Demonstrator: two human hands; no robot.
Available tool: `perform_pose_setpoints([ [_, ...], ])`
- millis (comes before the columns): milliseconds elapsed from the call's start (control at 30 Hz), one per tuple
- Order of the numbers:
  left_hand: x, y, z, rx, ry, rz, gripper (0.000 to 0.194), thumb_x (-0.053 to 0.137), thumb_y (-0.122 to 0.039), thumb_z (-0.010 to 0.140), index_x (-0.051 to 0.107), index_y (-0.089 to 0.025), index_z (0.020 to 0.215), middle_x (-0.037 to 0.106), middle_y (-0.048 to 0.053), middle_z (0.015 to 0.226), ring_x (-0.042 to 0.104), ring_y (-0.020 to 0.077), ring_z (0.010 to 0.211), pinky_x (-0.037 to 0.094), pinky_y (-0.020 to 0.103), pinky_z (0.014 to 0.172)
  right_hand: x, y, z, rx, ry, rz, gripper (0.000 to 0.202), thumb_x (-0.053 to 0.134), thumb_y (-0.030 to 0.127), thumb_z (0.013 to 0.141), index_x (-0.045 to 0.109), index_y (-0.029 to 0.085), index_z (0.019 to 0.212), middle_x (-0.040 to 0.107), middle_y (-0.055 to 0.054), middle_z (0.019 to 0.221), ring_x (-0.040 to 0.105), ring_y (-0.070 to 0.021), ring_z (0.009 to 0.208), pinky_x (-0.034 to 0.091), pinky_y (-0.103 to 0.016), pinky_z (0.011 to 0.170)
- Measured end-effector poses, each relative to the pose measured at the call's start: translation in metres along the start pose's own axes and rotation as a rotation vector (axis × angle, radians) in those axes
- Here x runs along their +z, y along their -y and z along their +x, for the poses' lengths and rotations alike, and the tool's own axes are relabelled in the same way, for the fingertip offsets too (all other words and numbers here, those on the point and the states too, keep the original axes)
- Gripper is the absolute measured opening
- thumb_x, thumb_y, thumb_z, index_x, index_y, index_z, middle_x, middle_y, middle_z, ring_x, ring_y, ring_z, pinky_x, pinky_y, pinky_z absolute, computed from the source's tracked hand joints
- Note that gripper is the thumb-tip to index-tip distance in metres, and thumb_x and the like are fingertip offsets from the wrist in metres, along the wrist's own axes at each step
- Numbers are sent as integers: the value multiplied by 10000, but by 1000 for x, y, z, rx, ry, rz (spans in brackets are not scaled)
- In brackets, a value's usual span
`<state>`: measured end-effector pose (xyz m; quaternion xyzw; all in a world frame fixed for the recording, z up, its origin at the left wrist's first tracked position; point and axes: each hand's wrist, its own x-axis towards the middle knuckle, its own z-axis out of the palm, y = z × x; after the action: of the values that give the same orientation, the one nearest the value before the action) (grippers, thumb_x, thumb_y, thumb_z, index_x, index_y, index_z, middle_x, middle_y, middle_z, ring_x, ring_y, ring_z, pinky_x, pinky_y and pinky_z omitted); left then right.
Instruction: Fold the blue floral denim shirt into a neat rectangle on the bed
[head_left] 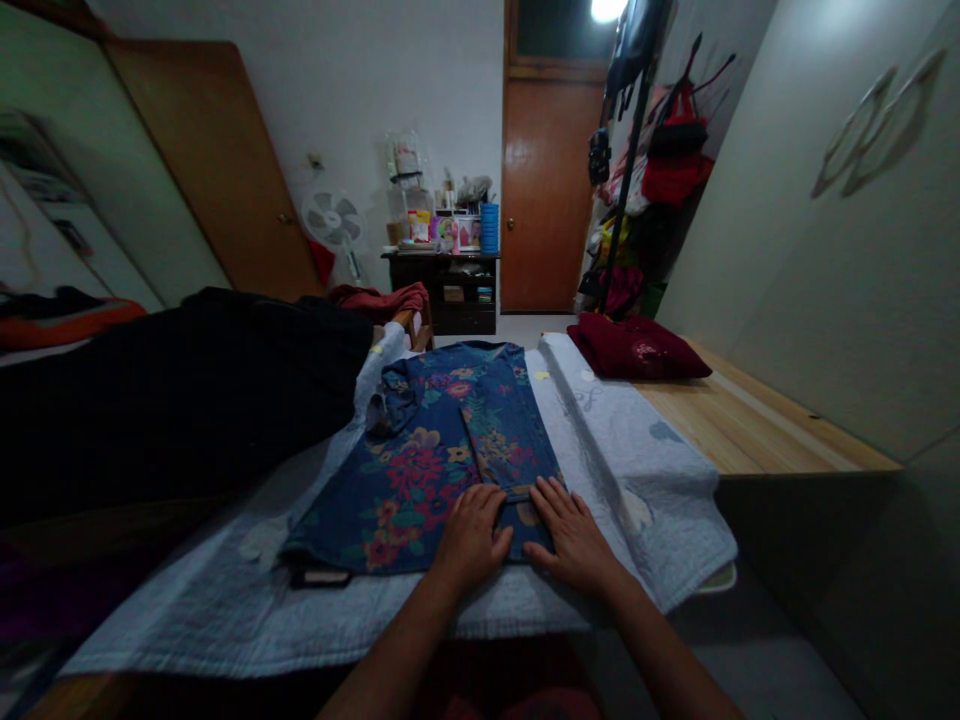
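Note:
A blue garment with a red and yellow flower print (420,480) lies spread on a pale quilted cloth (247,620). Its right side is folded inward, with a sleeve laid down over the body; the other sleeve is bunched at the upper left. Flat on the lower part of the folded section rests my left hand (471,530), fingers stretched out. My right hand (568,530) lies beside it on the garment's right edge, its fingers also extended and pressing down. Neither hand grasps the fabric. A small dark flat item (320,578) peeks out under the hem at the left.
Dark clothing (187,390) is heaped on the left. A folded maroon garment (637,346) sits at the right on a wooden board (720,410), next to a pale cabinet (840,260). Beyond the table stand a fan (334,218) and a dark shelf unit (442,290).

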<state>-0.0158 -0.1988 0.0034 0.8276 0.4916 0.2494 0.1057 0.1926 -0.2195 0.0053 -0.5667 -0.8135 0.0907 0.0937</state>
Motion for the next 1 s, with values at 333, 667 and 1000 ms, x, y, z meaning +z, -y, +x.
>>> perform_pose_setpoints([
  [333,3,4,-3,23,-15,-36,534,674,-312,772,541,-205,1278,543,91,1341,434,274,1282,349,466,1109,-1,-15,-11,24,51,56,695,430,474,914,244,217,1532,163,-51,1611,87,-210,1485,140,-447,1190],
  [667,2,3,-2,44,-32,-44,498,655,-273,766,559,-201,1249,560,88,1313,444,271,1263,367,470,1094,-10,-20,-10,5,77,160,801,407,165,703,316,132,1498,197,-80,1603,133,-204,1477,136,-440,1198],
  [1000,3,2,-2,37,-27,-13,495,572,-176,761,563,-171,1256,570,103,1313,448,271,1265,355,485,1107,-2,14,32,81,-220,50,488,379,138,865,507,98,1335,544,-140,1377,394,-240,1356,237,-418,1160],
])
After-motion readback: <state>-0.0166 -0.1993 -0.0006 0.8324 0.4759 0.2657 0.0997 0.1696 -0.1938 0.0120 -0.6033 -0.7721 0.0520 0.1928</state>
